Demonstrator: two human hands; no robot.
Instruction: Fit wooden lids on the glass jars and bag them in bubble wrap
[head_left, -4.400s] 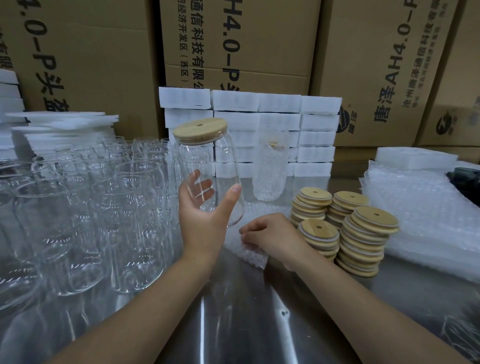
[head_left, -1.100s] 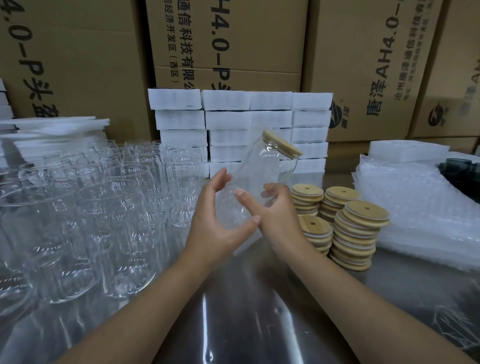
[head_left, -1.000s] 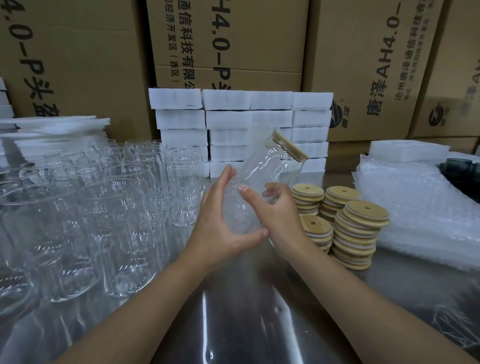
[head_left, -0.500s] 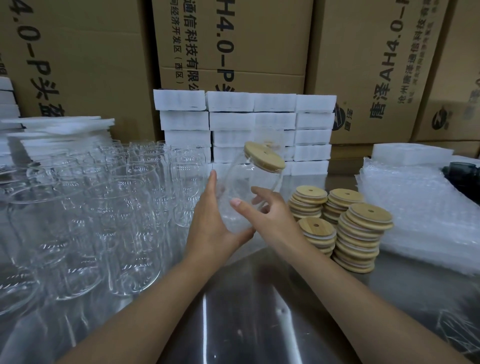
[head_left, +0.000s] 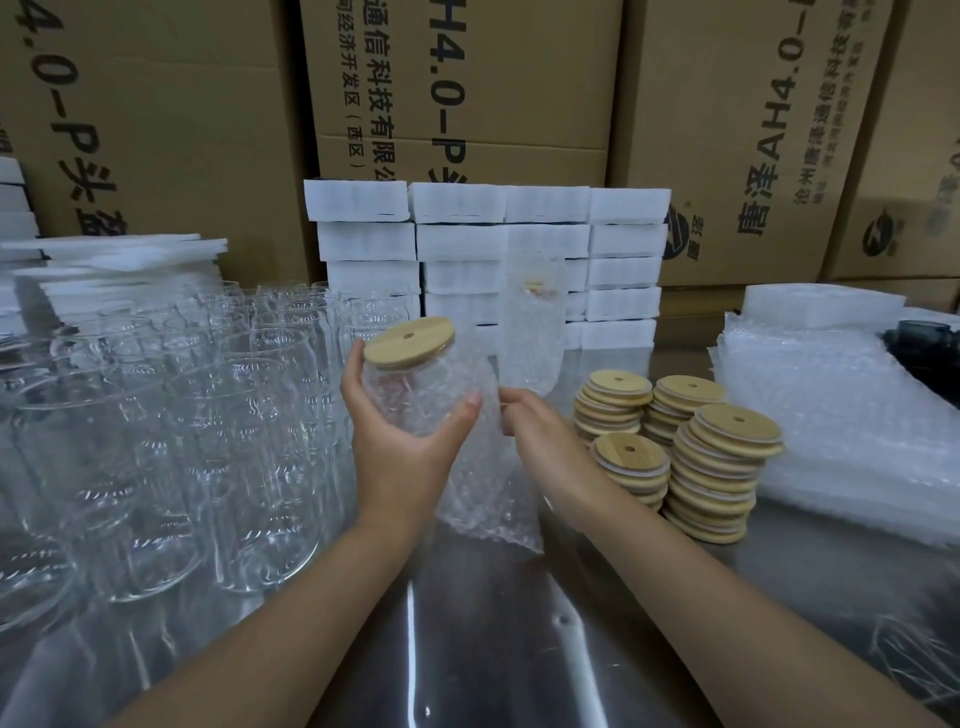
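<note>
Head view: grips a lidded jar (head_left: 415, 400) in the left hand (head_left: 410, 452), thumb and fingers curled round the glass, clear of the steel table (head_left: 519, 649). Tips it so the wooden lid (head_left: 409, 342) faces up and leftward, probably to aim the base at the bag. Pinches the upper edge of a bubble-wrap bag (head_left: 485, 488) with the right hand (head_left: 540, 436), just beside the jar, likely to hold the mouth open; cannot tell whether the jar is partly inside. Within easy reach: bare jars (head_left: 234, 415) left, lid stacks (head_left: 717, 467) right, spare bags (head_left: 831, 415) beyond, one wrapped jar (head_left: 532, 332) behind.
</note>
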